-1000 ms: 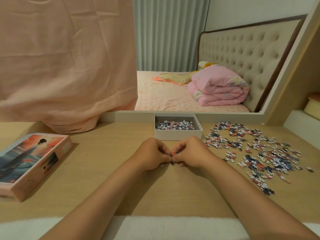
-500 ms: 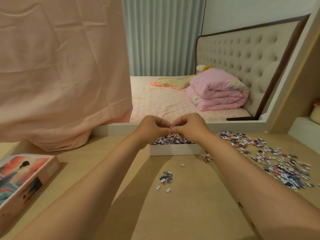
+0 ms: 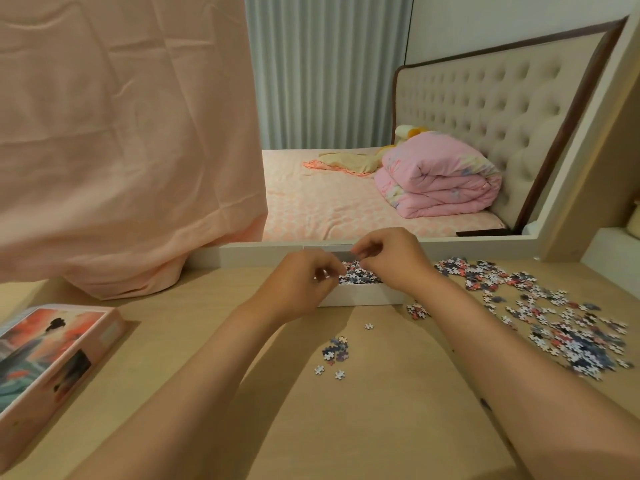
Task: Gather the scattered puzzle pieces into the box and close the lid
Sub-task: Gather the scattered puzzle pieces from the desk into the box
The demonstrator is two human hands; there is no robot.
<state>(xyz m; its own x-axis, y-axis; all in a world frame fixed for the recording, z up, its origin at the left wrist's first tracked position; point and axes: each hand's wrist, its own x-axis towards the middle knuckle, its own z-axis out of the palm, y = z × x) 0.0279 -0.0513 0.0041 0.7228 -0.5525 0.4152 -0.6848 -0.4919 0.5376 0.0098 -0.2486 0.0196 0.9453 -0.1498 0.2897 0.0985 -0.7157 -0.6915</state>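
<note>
While both my forearms are stretched out across the wooden table (image 3: 363, 438), the closest thing to me is a little clump of pieces (image 3: 336, 351), well short of my fingertips, with a stray piece (image 3: 340, 374) just on my side of it. One single piece (image 3: 369, 326) sits a bit nearer the fingers.

Way off to the left of my fingers, the lid (image 3: 52, 358) lies picture side up.

Right under my fingers is the white box (image 3: 363, 296), open, with a layer of pieces inside (image 3: 360, 276). My left hand (image 3: 301, 289) hangs over its left end and my right hand (image 3: 394, 263) over its right side. Both have the fingers curled in with the tips close to the thumb. Honestly can't tell if there's a piece pinched in either one.

To the right of my right fingers, the big scatter (image 3: 561, 317) covers the table, and a small bunch (image 3: 417, 310) sits just beside the box's front right corner.

Past my fingers there's a white ledge (image 3: 256, 254), a pink cloth (image 3: 121, 140) hanging on the left, and a folded pink quilt (image 3: 440, 181) on a bed.
</note>
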